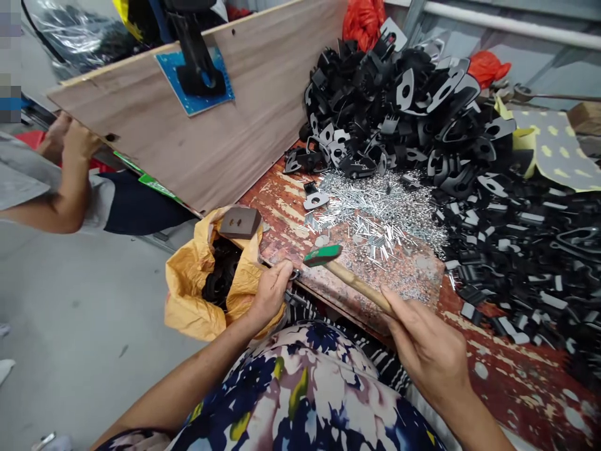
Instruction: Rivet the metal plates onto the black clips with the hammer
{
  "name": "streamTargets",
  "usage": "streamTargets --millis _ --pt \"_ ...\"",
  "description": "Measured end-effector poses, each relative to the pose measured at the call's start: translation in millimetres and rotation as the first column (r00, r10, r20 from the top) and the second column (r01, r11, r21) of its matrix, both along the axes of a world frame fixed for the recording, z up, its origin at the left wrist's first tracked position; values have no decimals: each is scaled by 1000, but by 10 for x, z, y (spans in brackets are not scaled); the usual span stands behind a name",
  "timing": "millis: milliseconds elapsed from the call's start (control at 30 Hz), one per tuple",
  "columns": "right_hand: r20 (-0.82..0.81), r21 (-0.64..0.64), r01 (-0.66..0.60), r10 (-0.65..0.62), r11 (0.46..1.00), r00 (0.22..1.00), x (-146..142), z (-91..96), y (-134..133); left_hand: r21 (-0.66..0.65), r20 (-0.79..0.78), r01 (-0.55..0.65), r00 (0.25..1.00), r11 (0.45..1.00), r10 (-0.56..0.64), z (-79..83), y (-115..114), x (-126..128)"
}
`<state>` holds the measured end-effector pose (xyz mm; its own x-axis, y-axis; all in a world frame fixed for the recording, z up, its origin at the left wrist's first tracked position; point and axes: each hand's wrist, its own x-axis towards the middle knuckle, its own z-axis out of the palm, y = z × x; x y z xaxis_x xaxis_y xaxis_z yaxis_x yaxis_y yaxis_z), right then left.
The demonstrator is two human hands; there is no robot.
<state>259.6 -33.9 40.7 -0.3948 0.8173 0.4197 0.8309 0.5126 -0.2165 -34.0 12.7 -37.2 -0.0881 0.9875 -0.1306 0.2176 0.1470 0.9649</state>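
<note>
My right hand (429, 341) is wrapped round the wooden handle of a hammer (359, 285). Its green head (323, 255) points left, just above the front part of the worktable. At the table's front edge, my left hand (273, 289) has its thumb and fingers pressed together. A small dark piece with a shiny ring-like end (295, 274) shows at those fingertips; most of it is hidden. Loose metal pins (375, 213) lie heaped beyond the hammer head. A grey plate-like part (316, 200) rests at the left of the pins.
Black plastic parts (366, 106) are piled high at the back, with smaller black pieces (511, 263) to the right. A yellow sack (185, 297) hangs open at the left, beside a brown block (240, 223). A wooden board (263, 81) stands upright; behind it is another person's arm (70, 181).
</note>
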Motion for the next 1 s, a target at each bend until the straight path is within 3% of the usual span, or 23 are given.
streamTargets --millis 167,333,433,533,633,667,733,800,833,900,1000 --pt "132 -20 -50 52 999 990 -136 -203 7 -1 7 -16 1000 1000 16 -3 14 2" --pt "66 30 20 -22 999 998 -117 -204 -6 -3 3 -5 1000 1000 5 -25 17 -1" --pt "103 -49 -24 29 999 994 -143 -231 -6 -7 -10 6 1000 1000 -6 -12 34 23" --pt "58 -183 -45 56 982 997 -155 -289 31 -28 -20 49 999 998 -50 112 53 -63" --pt "26 -229 -25 32 973 999 -118 -331 105 -18 -158 54 986 998 -56 368 39 -417" --pt "31 -222 -17 24 975 999 -105 -347 133 13 -351 46 936 999 -39 468 28 -587" --pt "64 -185 -1 13 983 998 -93 -397 184 36 -720 6 694 999 22 660 6 -943" --pt "110 -141 13 2 990 994 -108 -468 218 64 -889 4 454 998 55 818 -2 -1220" --pt "130 -118 24 -9 993 991 -124 -506 227 91 -921 10 382 996 80 881 7 -1298" --pt "147 -78 44 -33 996 989 -159 -572 237 161 -925 47 356 986 134 978 74 -1309" --pt "115 -57 54 -47 997 992 -198 -626 246 227 -864 195 492 954 105 1051 371 -1034"
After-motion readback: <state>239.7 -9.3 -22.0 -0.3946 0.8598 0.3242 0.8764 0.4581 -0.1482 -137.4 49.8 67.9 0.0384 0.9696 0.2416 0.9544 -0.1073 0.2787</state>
